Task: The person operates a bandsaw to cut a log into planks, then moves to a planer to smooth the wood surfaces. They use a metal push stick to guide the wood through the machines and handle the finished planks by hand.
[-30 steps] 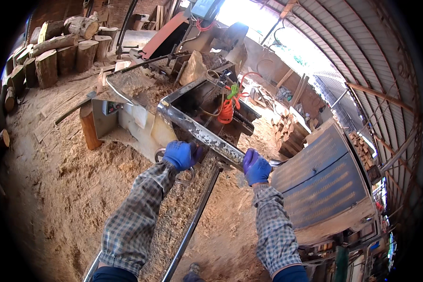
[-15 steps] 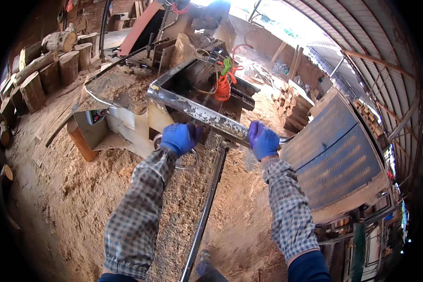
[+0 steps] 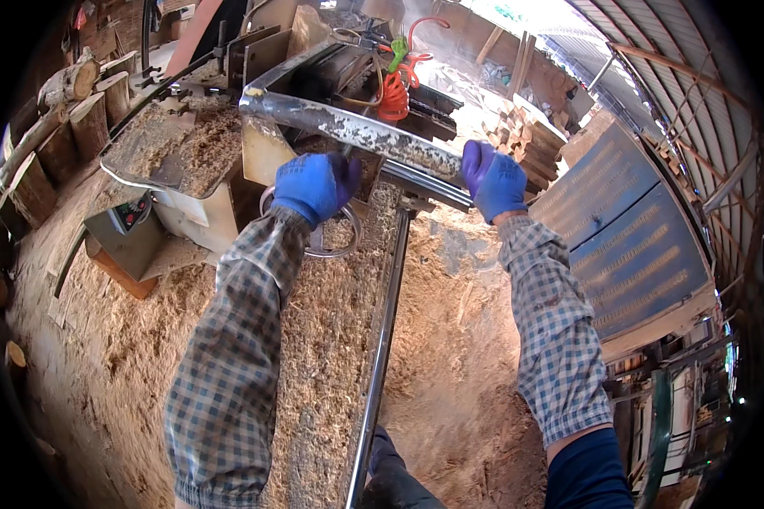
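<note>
Currently, in the head view, the right hand (image 3: 494, 181) is clamped on the near end of a worn metal frame (image 3: 356, 130) beyond both hands, while the left hand (image 3: 314, 187), well apart, is curled, its hold unclear, just above a metal ring (image 3: 331, 253).
</note>
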